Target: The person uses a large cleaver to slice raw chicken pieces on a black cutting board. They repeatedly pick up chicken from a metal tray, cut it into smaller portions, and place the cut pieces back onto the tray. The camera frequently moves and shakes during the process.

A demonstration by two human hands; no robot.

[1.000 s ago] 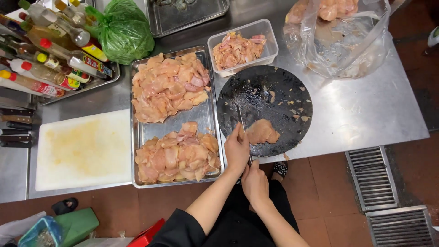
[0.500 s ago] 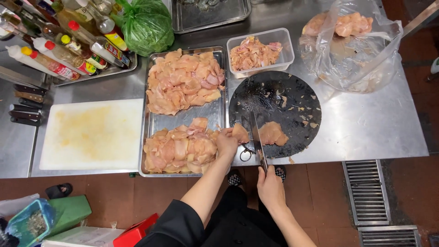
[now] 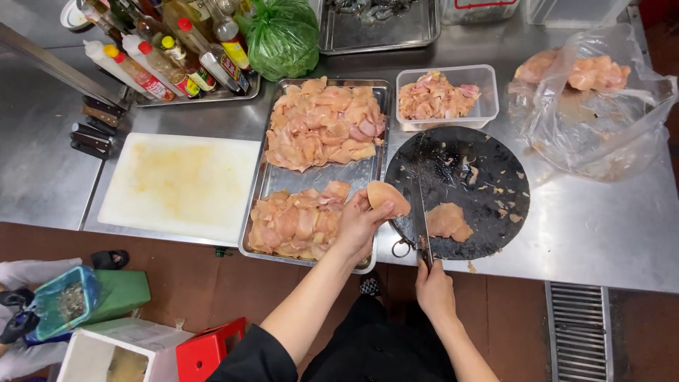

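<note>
My left hand (image 3: 358,225) holds a thin slice of raw chicken (image 3: 387,197) above the right edge of a metal tray (image 3: 320,178) filled with sliced chicken. My right hand (image 3: 433,284) grips the handle of a knife (image 3: 420,213), whose blade lies across the near part of a round black cutting board (image 3: 488,164). A piece of raw chicken (image 3: 449,220) rests on the board just right of the blade. Small scraps dot the board.
A clear tub of chicken pieces (image 3: 438,95) stands behind the board; a plastic bag of chicken (image 3: 590,99) lies at right. A white cutting board (image 3: 180,184) lies left of the tray. Sauce bottles (image 3: 163,60), a green bag (image 3: 283,35) and knife handles (image 3: 92,131) sit behind and left.
My left hand lifted a cut slice off the black board and carried it left to the tray's edge. My right hand drew the knife back toward the near side of the board.
</note>
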